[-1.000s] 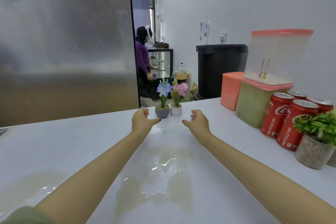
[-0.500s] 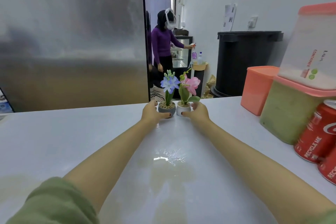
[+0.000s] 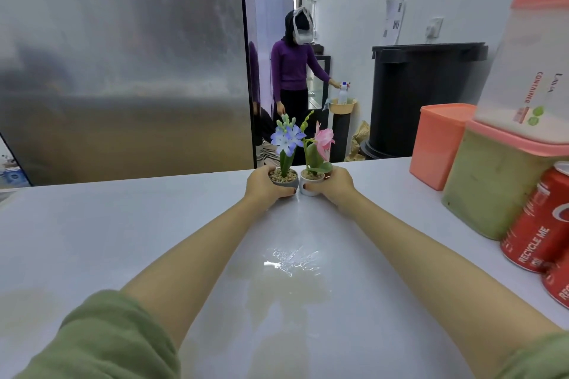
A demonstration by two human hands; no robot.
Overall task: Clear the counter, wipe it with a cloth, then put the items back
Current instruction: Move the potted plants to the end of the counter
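Head view looks down along two bare forearms, green sleeves (image 3: 101, 338) pushed up, stretched over a white table (image 3: 92, 240) toward its far edge. At that edge two small flower pots stand side by side, nearly touching. Left hand (image 3: 266, 186) wraps the grey pot (image 3: 288, 179), which carries a blue-violet flower (image 3: 288, 138) and a bed of pebbles; the thumb lies across the pot's near side and the fingers curl behind it, so the grip is clenched on that pot. Right hand (image 3: 335, 183) does the same with the white pot (image 3: 309, 183), holding a pink flower (image 3: 324, 138) with green leaves; the thumb presses the front and the fingers go round the right side. Whether the pots rest on the table or are lifted just off it cannot be told. Nearer the camera a wet, glossy patch (image 3: 292, 261) catches the light on the table. Along the right side stand a salmon box (image 3: 438, 144), a green-filled container (image 3: 489, 188) with a clear lidded container (image 3: 529, 71) stacked on it, and red cans (image 3: 535, 224). Beyond the table are a steel panel (image 3: 123, 55), a black bin (image 3: 425, 95), and a person in purple (image 3: 292, 71) reaching for a spray bottle (image 3: 343, 92)
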